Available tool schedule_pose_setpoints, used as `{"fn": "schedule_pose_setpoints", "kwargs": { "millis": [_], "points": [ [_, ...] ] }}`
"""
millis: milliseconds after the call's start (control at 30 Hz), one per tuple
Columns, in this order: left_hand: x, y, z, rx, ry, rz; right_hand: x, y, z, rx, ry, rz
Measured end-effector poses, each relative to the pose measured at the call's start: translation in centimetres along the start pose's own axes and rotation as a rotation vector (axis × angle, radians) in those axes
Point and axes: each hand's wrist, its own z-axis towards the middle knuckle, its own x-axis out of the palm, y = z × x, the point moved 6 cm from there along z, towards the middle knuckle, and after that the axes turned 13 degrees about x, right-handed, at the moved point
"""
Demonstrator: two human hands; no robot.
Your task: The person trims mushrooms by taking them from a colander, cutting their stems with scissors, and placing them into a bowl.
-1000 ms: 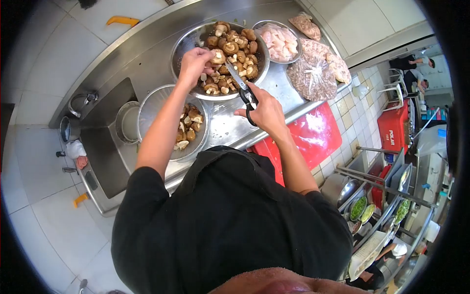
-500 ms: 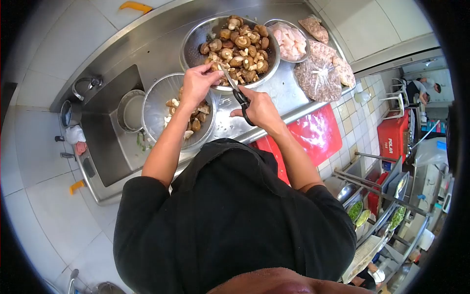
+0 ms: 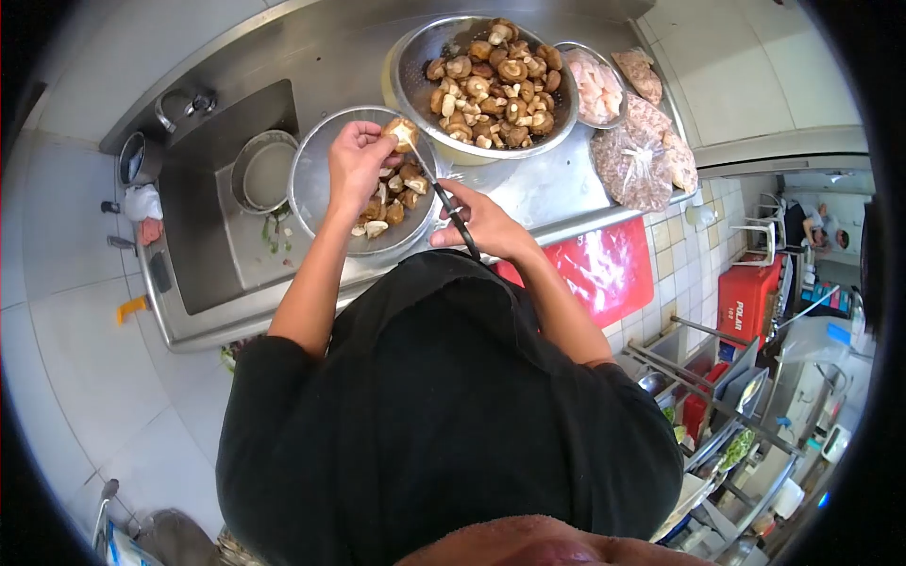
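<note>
Between its thumb and fingers, my left hand (image 3: 359, 162) pinches a brown mushroom (image 3: 401, 134) above a steel bowl (image 3: 310, 179) of mushroom pieces (image 3: 394, 200). My right hand (image 3: 486, 224) grips black-handled scissors (image 3: 455, 215), whose blades reach up to the held mushroom. Behind the hands, a large perforated steel colander (image 3: 413, 77) holds many whole mushrooms (image 3: 512, 72) and stems. Beside it on the right sits a smaller bowl of pale pink meat pieces (image 3: 595, 87).
Bags of minced meat (image 3: 628, 162) lie at the counter's right end. A sink (image 3: 212, 259) with a round pot (image 3: 264, 173) and a faucet (image 3: 184, 106) is at left. A red board (image 3: 604, 269), a red cooler (image 3: 746, 300), metal racks and a distant person (image 3: 816, 226) are at right.
My left hand has moved from the colander to above the bowl of pieces with a mushroom. The scissors have followed it. The whole view has shifted, and the counter sits farther right.
</note>
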Motion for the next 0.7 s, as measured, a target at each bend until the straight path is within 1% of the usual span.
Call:
{"fn": "schedule_pose_setpoints", "kwargs": {
  "millis": [67, 100, 200, 367, 400, 467, 500, 567, 600, 633, 667, 700],
  "points": [
    [-0.8, 0.3, -1.2, -0.008, -0.002, -0.006, 0.7, -0.3, 1.2, -0.034, 0.016, -0.027],
    [-1.1, -0.4, -1.8, -0.036, 0.005, 0.050, 1.0, -0.2, 1.5, -0.038, 0.025, -0.051],
    [-2.5, 0.4, -2.9, -0.039, -0.024, 0.026, 2.0, 0.2, 2.2, -0.042, 0.037, -0.099],
    [-3.7, 2.2, -4.4, -0.038, -0.140, -0.055, 3.1, 0.0, 3.5, -0.012, 0.051, -0.131],
    [-3.8, 2.4, -4.7, -0.039, -0.156, -0.079, 3.2, -0.4, 3.8, 0.011, 0.060, -0.143],
    [-4.6, 3.3, -5.2, -0.104, -0.163, -0.051, 3.1, -1.5, 4.4, 0.055, 0.069, -0.163],
    [-4.9, 3.9, -5.2, -0.134, -0.160, -0.040, 2.9, -1.6, 4.1, 0.111, 0.074, -0.154],
    [-6.6, 7.3, -5.2, -0.147, -0.013, 0.215, 2.3, -1.6, 3.2, 0.224, 0.076, -0.131],
    [-6.8, 8.3, -5.0, -0.149, 0.063, 0.344, 1.7, -2.1, 3.1, 0.225, 0.052, -0.120],
    [-5.9, 4.2, -4.8, -0.079, 0.150, 0.723, 1.1, -3.1, 3.0, 0.225, 0.029, -0.107],
    [-5.1, 2.5, -3.9, 0.062, 0.135, 0.768, 0.3, -3.8, 2.8, 0.223, 0.006, -0.095],
    [-4.4, 1.1, -3.1, 0.203, 0.120, 0.809, -0.6, -2.7, 1.6, 0.076, -0.105, -0.213]
  ]
}}
